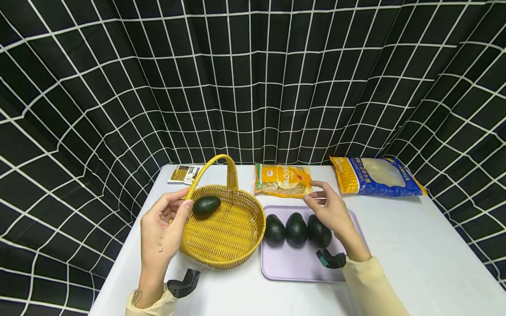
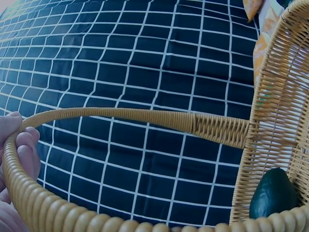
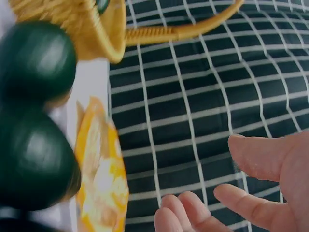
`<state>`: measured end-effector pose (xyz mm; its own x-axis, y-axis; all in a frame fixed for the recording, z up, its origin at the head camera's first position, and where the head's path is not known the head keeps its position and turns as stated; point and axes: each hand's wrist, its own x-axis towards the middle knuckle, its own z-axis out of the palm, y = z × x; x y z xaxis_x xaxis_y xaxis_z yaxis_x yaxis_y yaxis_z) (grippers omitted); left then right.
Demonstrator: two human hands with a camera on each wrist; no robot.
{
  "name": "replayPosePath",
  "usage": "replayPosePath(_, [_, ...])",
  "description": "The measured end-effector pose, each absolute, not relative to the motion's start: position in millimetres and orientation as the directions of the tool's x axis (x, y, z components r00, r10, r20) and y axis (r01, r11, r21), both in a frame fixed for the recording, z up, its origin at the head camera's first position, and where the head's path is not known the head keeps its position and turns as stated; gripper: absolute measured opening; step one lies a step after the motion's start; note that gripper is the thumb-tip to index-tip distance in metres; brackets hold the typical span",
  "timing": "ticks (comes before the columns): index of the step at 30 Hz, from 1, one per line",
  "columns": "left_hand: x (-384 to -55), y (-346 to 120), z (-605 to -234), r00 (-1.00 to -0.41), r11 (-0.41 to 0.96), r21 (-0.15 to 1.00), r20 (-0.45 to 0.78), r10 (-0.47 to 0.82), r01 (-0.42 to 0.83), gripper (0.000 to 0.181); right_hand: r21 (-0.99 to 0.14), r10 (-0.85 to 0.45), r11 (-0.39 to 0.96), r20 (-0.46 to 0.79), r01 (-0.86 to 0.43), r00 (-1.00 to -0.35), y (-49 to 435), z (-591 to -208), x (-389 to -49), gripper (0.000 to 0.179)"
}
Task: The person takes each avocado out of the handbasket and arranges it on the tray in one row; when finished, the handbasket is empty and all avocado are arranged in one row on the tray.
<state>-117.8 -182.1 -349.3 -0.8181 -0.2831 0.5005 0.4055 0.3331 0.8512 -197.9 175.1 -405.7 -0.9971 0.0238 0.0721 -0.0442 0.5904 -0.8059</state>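
My left hand (image 1: 164,230) grips the arched handle (image 1: 193,184) of a yellow wicker basket (image 1: 221,259), with thumb and fingers curled round it; the left wrist view shows the same hold. Inside the basket, toward its left side, lies one dark green avocado (image 1: 206,206). To the right, three more avocados (image 1: 296,230) sit in a row on a pale purple tray (image 1: 300,270). Over the tray's far right part hovers my right hand (image 1: 330,208), fingers loosely bent and nothing in them, above the rightmost avocado (image 1: 319,235).
Behind the tray lies an orange bag of grain (image 1: 282,180). A blue and yellow pasta bag (image 1: 377,176) is at the back right, and a small packet (image 1: 185,174) at the back left. Black gridded cloth (image 1: 253,87) hangs around the white table (image 1: 419,254).
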Motion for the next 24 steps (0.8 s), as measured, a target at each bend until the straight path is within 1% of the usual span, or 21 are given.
replayPosePath(6, [-117.8, -183.1, -349.5, -0.818, 0.348, 0.849, 0.500, -0.284, 0.397, 0.022, -0.846, -0.082, 0.523, 0.075, -0.107, -0.994, 144.4, -397.3, -206.7, 0.051])
replayPosePath(14, [-117.8, -182.8, -348.8, -0.828, 0.338, 0.856, 0.487, -0.278, 0.391, 0.023, -0.862, -0.210, 0.481, 0.065, -0.161, -0.976, 101.8, -385.1, -215.5, 0.051])
replayPosePath(19, [-117.9, -183.3, -349.6, -0.825, 0.330, 0.854, 0.495, -0.272, 0.403, 0.023, -0.868, -0.289, 0.464, 0.039, -0.176, -0.957, 78.1, -383.3, -221.9, 0.049])
replayPosePath(24, [-118.3, -184.6, -349.0, -0.829, 0.333, 0.856, 0.489, -0.272, 0.395, 0.023, -0.867, -0.322, 0.473, -0.003, -0.159, -0.947, 58.5, -387.6, -227.8, 0.047])
